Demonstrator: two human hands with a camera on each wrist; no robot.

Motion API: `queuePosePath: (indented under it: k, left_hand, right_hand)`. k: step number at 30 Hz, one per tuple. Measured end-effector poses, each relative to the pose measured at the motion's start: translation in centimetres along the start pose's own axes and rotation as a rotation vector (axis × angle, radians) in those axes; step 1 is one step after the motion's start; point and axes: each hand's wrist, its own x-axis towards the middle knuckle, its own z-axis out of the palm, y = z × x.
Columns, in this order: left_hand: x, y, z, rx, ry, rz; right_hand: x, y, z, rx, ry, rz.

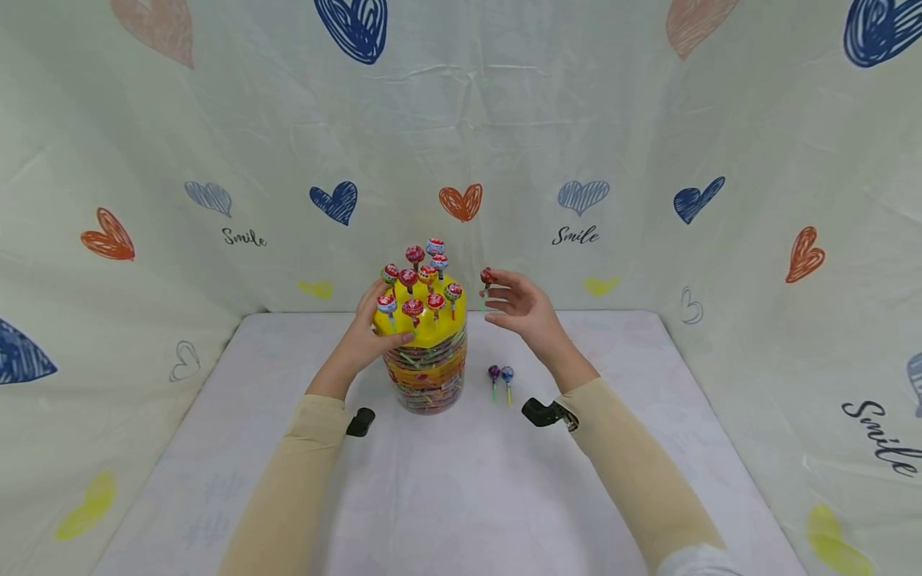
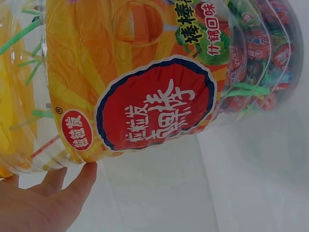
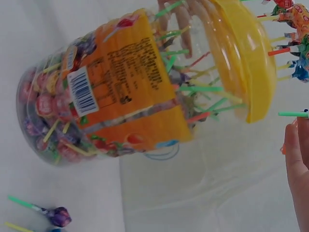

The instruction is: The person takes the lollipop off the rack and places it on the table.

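A clear plastic jar (image 1: pixel 425 388) full of wrapped lollipops stands upright on the table, with an orange label round it. Its yellow lid (image 1: pixel 435 334) carries several lollipops (image 1: pixel 413 309) stuck upright in the top. My left hand (image 1: pixel 360 340) grips the jar's upper left side, thumb over the lid's near edge; its fingertips touch the wall in the left wrist view. To the right of the lid, apart from it, my right hand (image 1: pixel 531 316) pinches a red-wrapped lollipop (image 1: pixel 487 277). That lollipop's green stick (image 3: pixel 292 114) points toward the lid in the right wrist view.
Two loose lollipops, one purple (image 1: pixel 494 373) and one blue (image 1: pixel 507 374), lie side by side on the white-covered table (image 1: pixel 446 496), right of the jar. A pale curtain (image 1: pixel 504 120) printed with hearts hangs behind the table and along its sides.
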Motion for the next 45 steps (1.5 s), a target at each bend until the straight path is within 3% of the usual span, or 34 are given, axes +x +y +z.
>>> queuePosePath:
  k: [10,20,29,39,45]
  left_hand:
    - [0.2,-0.5,-0.1,0.017,0.013,0.005]
    - [0.3,-0.4,0.0,0.027,0.018,-0.01]
    - [0.2,-0.4,0.1,0.032,0.027,-0.017]
    - [0.1,-0.4,0.1,0.07,0.041,-0.01]
    - [0.0,-0.3,0.1,0.065,0.038,-0.014]
  right_hand:
    - [-2.6,3.1,-2.3,-0.043,0.093,0.138]
    - [-4.4,6.1,-4.2,-0.053,0.123,0.233]
    - [-6.4,9.6,-5.8,-0.124,0.102,0.337]
    - [-8.0,12.4,-7.0,-0.269,0.113,0.511]
    - [-8.6,13.8,-7.4,-0.333,0.099,0.557]
